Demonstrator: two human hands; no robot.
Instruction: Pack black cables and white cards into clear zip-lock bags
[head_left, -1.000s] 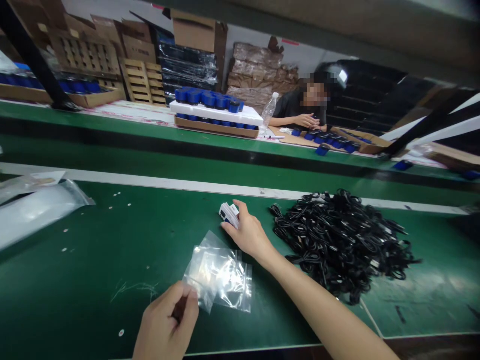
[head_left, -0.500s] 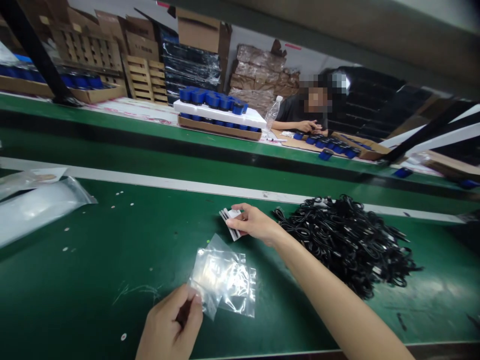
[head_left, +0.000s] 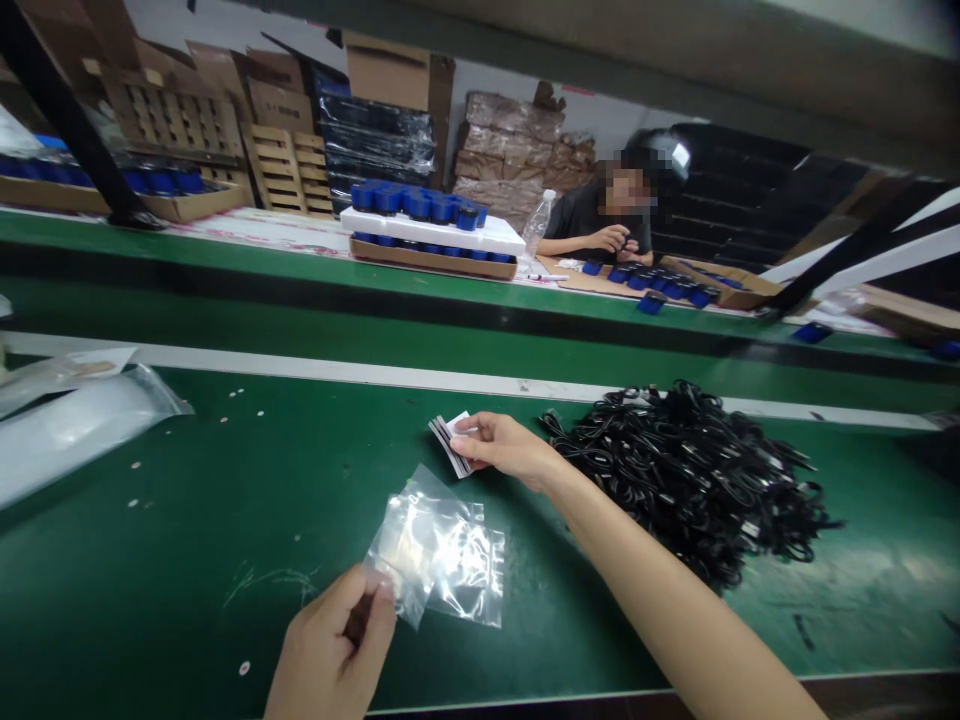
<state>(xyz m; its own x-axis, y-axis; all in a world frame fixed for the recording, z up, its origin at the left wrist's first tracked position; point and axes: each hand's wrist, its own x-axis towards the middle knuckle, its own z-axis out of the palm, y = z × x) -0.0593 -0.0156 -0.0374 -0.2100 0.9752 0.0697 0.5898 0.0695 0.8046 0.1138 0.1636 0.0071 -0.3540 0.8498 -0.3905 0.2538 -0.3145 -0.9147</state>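
My left hand pinches the near edge of a clear plastic bag between thumb and fingers. Under and beside it lie more clear bags, overlapping on the green work surface. Farther off, my right hand grips a small stack of white cards or folded leaflets with dark stripes along the edge. The stack is tilted, just beyond the bags. To the right of that hand lies a heap of black cables.
A large plastic bag of white material lies at left. Across a white strip, a shelf holds blue round items in trays and a plastic bottle. A co-worker sits behind it. A dark post stands left.
My left hand and the bag it holds shift slightly left. The card stack tips a little leftward in my right hand. The co-worker's hands have risen.
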